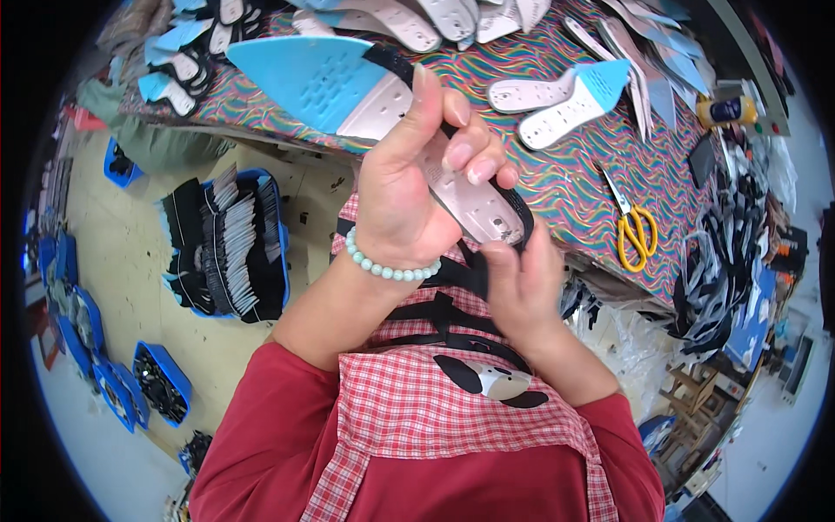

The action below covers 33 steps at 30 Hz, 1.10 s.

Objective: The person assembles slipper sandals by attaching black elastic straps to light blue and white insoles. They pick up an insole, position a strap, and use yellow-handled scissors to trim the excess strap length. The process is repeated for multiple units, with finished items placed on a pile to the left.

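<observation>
A long insole (304,83), light blue at the toe and pale pink toward the heel, is held up over the table's front edge. My left hand (400,187), with a pale green bead bracelet at the wrist, is wrapped around its middle, thumb on one side and fingers curled over the other. Along part of its edge runs a black strip (523,216), seen by the toe section and around the heel. At the heel end my right hand (526,287) is closed, thumb and fingers pinching the strip; the hand is slightly blurred and its fingertips are partly hidden.
A pair of insoles (570,109) and yellow-handled scissors (635,226) lie on the patterned tablecloth (539,191). More insoles (396,22) are piled at the back. Dark strips (718,270) hang off the right edge. A blue crate (283,235) of stacked pieces stands on the floor at left.
</observation>
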Tool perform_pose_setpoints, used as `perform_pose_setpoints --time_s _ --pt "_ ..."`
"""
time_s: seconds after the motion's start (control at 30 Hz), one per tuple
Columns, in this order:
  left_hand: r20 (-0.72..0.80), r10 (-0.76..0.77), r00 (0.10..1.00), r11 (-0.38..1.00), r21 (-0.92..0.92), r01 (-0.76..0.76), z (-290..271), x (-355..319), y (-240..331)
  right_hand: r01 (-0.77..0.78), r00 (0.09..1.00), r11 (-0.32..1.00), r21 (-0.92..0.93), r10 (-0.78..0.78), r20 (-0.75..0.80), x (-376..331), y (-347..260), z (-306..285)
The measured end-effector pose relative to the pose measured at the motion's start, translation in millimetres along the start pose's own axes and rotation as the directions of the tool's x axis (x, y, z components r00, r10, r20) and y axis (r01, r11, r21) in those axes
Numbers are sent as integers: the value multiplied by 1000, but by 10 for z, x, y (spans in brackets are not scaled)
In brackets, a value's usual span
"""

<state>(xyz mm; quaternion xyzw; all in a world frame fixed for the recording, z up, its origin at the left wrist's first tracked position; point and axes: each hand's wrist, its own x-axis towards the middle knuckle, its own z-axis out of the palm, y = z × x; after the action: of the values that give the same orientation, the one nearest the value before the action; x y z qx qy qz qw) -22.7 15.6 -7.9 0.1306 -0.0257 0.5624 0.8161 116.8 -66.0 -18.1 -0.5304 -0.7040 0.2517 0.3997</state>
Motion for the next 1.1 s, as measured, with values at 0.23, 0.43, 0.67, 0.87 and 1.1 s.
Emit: perform_pose_setpoints --time_s 0.23,0.43,0.67,0.87,1.1 --pt "-314 -36 949 333 891 307 21 -188 -186 -102 995 995 4 102 8 333 128 -675" --pt "476 -51 878 -488 755 -438 255 -63 32 234 909 923 -307 -96 404 438 -139 -1240" --pt "412 -333 848 -290 811 -508 224 -21 150 209 817 938 -276 -13 576 548 -261 -1300" --pt "372 -460 807 -227 829 -511 308 143 199 204 833 959 -198 -64 550 648 -274 -1318" --pt "-5 -370 929 62 998 30 553 -112 41 121 971 971 204 -159 177 630 -270 -1192"
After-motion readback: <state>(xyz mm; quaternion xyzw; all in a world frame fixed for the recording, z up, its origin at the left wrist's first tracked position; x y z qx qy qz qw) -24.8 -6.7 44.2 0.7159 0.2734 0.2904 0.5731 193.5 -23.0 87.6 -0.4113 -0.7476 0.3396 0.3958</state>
